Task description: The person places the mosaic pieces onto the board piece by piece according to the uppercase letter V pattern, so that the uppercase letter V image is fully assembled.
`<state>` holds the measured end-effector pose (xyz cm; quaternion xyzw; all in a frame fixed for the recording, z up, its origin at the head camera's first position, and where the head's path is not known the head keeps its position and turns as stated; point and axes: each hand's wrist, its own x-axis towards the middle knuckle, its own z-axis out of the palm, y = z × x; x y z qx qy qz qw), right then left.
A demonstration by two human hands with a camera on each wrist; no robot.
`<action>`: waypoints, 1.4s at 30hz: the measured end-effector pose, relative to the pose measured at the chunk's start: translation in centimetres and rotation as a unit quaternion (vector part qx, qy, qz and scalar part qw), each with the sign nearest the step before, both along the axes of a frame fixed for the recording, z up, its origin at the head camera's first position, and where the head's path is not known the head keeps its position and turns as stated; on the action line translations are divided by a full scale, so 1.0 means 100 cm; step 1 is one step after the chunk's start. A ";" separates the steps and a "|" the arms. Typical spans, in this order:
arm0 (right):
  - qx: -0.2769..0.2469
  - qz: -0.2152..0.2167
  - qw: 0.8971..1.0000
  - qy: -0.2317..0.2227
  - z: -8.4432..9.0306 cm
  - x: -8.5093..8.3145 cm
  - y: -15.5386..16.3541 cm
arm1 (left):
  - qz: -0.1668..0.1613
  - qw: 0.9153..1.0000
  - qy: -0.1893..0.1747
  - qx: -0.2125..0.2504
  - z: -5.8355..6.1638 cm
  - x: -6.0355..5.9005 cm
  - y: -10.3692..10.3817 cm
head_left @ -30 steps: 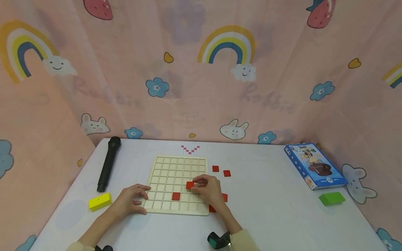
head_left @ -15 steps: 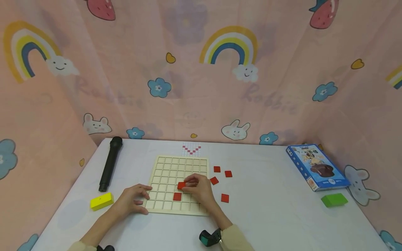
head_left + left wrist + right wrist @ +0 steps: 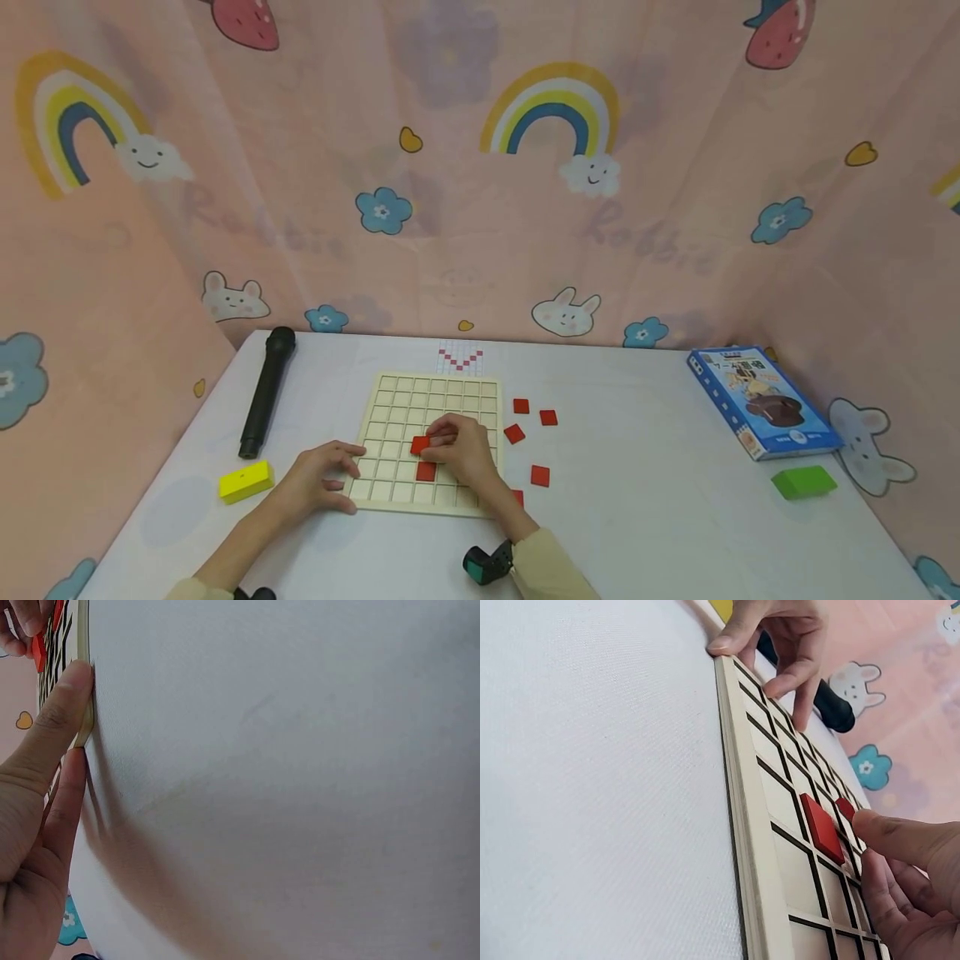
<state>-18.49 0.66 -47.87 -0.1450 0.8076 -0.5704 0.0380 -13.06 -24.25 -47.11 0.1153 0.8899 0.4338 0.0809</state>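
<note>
The right hand (image 3: 463,450) pinches a red square tile (image 3: 420,445) between thumb and fingers, low over a cream gridded board (image 3: 427,507). Just nearer the person, another red tile (image 3: 426,472) lies on the grid; in the right wrist view this tile (image 3: 821,829) looks slightly raised at its edge. At the board's left side, the left hand (image 3: 318,477) touches the rim with its fingertips spread. Its thumb (image 3: 64,705) rests at the near corner in the left wrist view. The right hand hides part of the grid.
Several loose red tiles (image 3: 540,476) lie right of the board. A card with a red V pattern (image 3: 461,358) lies behind it. Left stand a black microphone (image 3: 267,392) and a yellow block (image 3: 247,482); right, a blue box (image 3: 765,404) and a green block (image 3: 804,482).
The right hand has carried its red tile leftward over the board, to just behind the tile lying there. The left hand has stayed at the board's left edge.
</note>
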 end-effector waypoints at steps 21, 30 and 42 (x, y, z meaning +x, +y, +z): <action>0.017 0.034 0.999 -0.004 0.002 -0.005 -0.004 | -0.008 1.000 0.011 -0.004 -0.001 0.000 -0.001; 0.005 0.043 0.999 -0.016 0.001 -0.005 -0.006 | -0.018 1.000 0.014 -0.001 -0.003 -0.002 -0.001; -0.034 0.041 0.997 -0.060 0.005 -0.004 0.011 | -0.015 0.999 0.023 -0.018 -0.003 -0.001 -0.003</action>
